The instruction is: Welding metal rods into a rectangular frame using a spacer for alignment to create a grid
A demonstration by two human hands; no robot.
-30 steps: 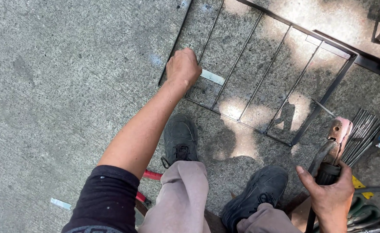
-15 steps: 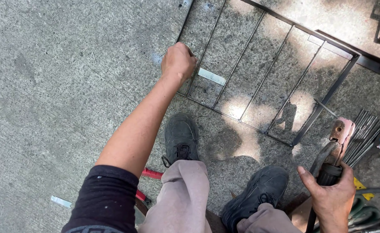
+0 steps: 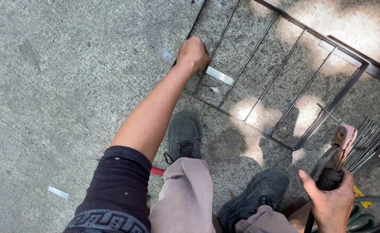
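A dark metal grille frame (image 3: 285, 77) lies flat on the concrete floor (image 3: 60, 86), and everything else is placed against it. Well to the left of the frame, low on the floor, sits a small pale strip (image 3: 58, 192). Nearer the frame, a red-handled tool (image 3: 157, 171) shows partly from under the trouser leg, below the frame's lower left corner. The left hand (image 3: 193, 54) is clenched over the frame's left edge bar, close to that corner, with its arm stretched out from a black sleeve. Just right of this hand, inside the frame and across two of its thin bars, rests a short flat piece of bright metal (image 3: 219, 75). Below the frame's lower rail stand two black shoes, the left shoe (image 3: 184, 136) close to the rail and the right shoe (image 3: 254, 194) farther from it. Beyond the frame's lower right corner, the right hand (image 3: 330, 203) is closed in a grasp around the handle of a welding electrode holder (image 3: 334, 151), whose worn clamp head points up toward the frame. Just to the right of the holder, a bundle of thin grey welding rods (image 3: 369, 142) lies on the floor, apart from the frame's right end.
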